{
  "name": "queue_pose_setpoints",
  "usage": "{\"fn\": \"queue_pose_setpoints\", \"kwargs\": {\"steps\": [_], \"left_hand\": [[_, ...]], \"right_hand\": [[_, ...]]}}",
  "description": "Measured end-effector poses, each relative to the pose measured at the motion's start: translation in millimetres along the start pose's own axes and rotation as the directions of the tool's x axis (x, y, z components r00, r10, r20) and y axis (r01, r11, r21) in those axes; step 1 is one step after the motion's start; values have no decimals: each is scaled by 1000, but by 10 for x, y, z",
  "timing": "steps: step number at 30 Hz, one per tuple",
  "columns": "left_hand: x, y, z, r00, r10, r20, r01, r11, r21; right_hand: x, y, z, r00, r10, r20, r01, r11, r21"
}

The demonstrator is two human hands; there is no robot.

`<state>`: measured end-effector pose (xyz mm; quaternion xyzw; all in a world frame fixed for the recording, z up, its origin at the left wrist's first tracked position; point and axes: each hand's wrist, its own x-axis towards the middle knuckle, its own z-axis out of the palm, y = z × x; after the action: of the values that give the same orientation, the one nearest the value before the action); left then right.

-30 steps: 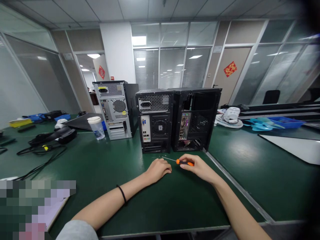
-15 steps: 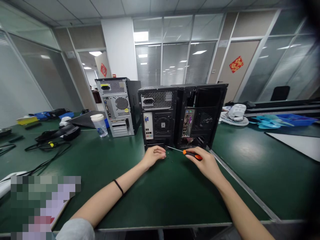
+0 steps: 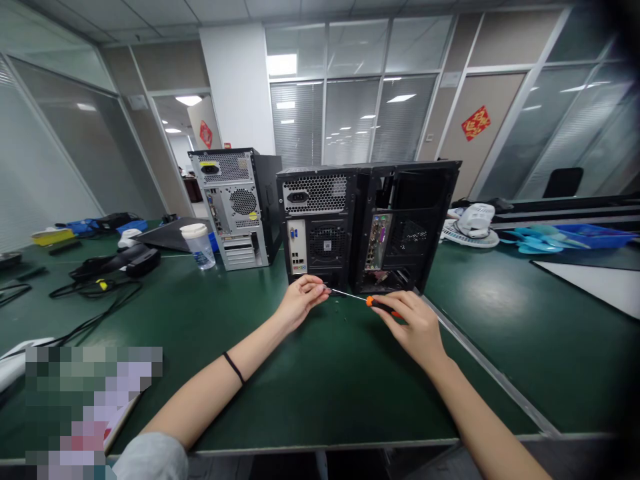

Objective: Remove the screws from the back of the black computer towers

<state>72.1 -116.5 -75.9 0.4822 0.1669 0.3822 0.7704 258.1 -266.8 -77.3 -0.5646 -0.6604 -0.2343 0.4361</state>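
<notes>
My right hand (image 3: 413, 323) is closed around the black and orange handle of a screwdriver (image 3: 383, 305), its thin shaft pointing left. At the shaft's tip, the fingers of my left hand (image 3: 303, 300) are pinched together; what they hold there is too small to make out. Both hands are low in front of a black computer case (image 3: 317, 230) whose rear panel faces me. A second black case (image 3: 407, 230), with a metal port plate, stands close on its right. Some tiny dark pieces (image 3: 337, 303) lie on the green table (image 3: 320, 393) below the tip.
A silver and black computer case (image 3: 235, 210) stands at the left behind a lidded cup (image 3: 199, 245). Black cables (image 3: 95, 320) and a black device (image 3: 120, 261) lie farther left. A white object (image 3: 475, 223) and a blue tray (image 3: 600, 237) are at the right.
My left hand has risen slightly, and its fingers have closed at the screwdriver's tip. The shaft's tip has moved a little left and up. The view has shifted slightly.
</notes>
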Motion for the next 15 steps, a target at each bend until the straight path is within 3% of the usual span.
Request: {"fn": "queue_pose_setpoints", "kwargs": {"steps": [15], "left_hand": [[-42,-8,67,997,72,-9,-71,996,58]], "right_hand": [[-27,0,24,1000,-28,-4,28,998,-52]]}}
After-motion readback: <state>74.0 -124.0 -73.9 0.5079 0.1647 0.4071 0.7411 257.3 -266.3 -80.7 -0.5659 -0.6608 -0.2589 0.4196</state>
